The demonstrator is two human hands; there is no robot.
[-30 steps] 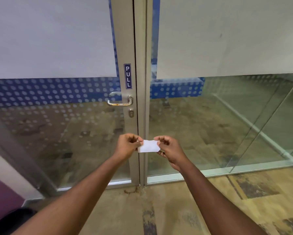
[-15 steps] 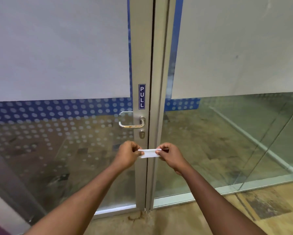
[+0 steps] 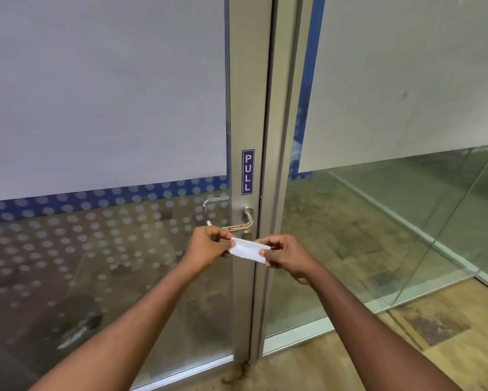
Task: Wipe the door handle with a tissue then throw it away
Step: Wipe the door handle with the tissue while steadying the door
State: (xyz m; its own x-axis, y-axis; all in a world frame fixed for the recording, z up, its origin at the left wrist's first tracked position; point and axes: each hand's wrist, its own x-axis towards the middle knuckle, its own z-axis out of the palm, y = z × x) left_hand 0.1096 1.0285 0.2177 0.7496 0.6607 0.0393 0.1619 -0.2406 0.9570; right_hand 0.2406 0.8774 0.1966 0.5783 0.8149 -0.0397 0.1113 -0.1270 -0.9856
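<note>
Head view: 1 white tissue (image 3: 248, 250), folded, pinched at its left end by the left hand (image 3: 207, 246) and at its right end by the right hand (image 3: 286, 256), stretched between them. Position: just below the door handle (image 3: 241, 221), apart from it. 1 blue PULL sign (image 3: 248, 172) above the handle.

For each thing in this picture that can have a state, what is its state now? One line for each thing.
Door: closed against its frame.
Door handle: level, not pressed, no hand on it, reddish stain on the lever.
Tissue: folded flat, held at both ends, just below the handle.
Left hand: pinching the tissue's left end.
Right hand: pinching the tissue's right end.
</note>
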